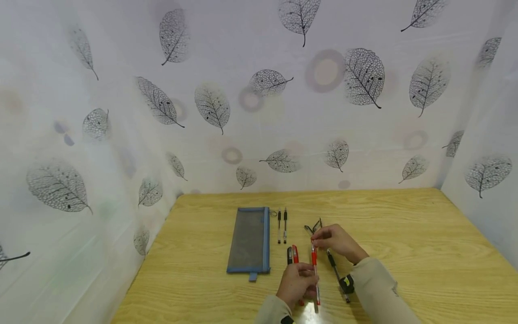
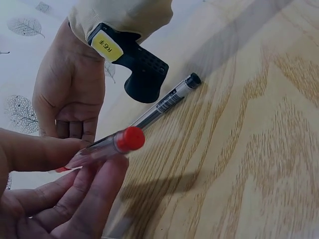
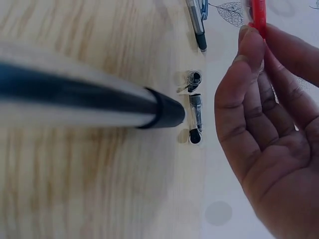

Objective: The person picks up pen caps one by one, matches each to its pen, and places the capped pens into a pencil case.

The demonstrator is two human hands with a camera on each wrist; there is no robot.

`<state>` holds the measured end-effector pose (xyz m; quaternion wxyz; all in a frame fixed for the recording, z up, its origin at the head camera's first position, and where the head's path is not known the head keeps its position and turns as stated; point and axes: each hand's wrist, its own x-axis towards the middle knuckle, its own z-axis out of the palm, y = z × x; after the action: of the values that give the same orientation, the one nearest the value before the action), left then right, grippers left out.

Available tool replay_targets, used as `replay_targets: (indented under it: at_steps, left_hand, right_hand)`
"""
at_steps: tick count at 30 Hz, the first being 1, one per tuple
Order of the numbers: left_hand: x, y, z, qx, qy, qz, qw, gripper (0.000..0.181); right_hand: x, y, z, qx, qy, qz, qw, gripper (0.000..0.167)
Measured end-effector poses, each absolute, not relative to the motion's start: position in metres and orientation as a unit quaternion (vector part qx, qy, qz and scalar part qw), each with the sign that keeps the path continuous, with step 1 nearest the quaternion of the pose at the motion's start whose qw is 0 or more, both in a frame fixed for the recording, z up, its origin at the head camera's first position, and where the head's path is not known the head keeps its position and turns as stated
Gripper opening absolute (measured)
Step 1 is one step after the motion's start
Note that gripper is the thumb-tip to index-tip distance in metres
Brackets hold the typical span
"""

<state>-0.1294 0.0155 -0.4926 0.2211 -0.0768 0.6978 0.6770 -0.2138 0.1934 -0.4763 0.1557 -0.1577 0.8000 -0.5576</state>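
Observation:
In the head view my left hand [image 1: 297,285] grips the clear barrel of a red pen [image 1: 316,281] between thumb and fingers. The pen's red end cap [image 2: 130,139] faces the left wrist camera. My right hand [image 1: 337,243] pinches the pen's far, red upper end; its fingers hide whether a cap sits there. Under the right wrist lies a black pen [image 1: 336,270], which looms large in the right wrist view. Small dark, clear pieces like pen caps [image 3: 195,112] lie beyond the right hand.
Left of the hands lies a blue-edged mesh pencil pouch [image 1: 248,240]. Beside it are two black pens, one nearer the pouch [image 1: 279,227]. A black marker-like item [image 1: 289,255] and a red one [image 1: 295,253] lie partly behind the left hand. Leaf-patterned curtain encloses the wooden table [image 1: 425,252].

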Motion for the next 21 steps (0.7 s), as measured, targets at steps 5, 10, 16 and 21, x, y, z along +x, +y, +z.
replay_targets:
  at_steps: [5,10,16,21]
  left_hand:
    - [-0.13,0.016,-0.492,-0.077,0.703,0.672,0.218,0.022]
    - [-0.132,0.015,-0.491,-0.082,0.705,0.665,0.23,0.021]
    - [-0.135,0.012,-0.489,-0.075,0.705,0.656,0.26,0.024]
    - [-0.136,0.01,-0.487,-0.075,0.707,0.646,0.277,0.026]
  right_hand:
    - [-0.217,0.19,-0.479,-0.142,0.807,-0.551,0.162,0.022]
    - [-0.219,0.187,-0.478,-0.132,0.802,-0.555,0.175,0.021]
    - [-0.219,0.184,-0.476,-0.123,0.803,-0.553,0.187,0.019]
    - [-0.222,0.183,-0.478,-0.119,0.808,-0.542,0.199,0.016]
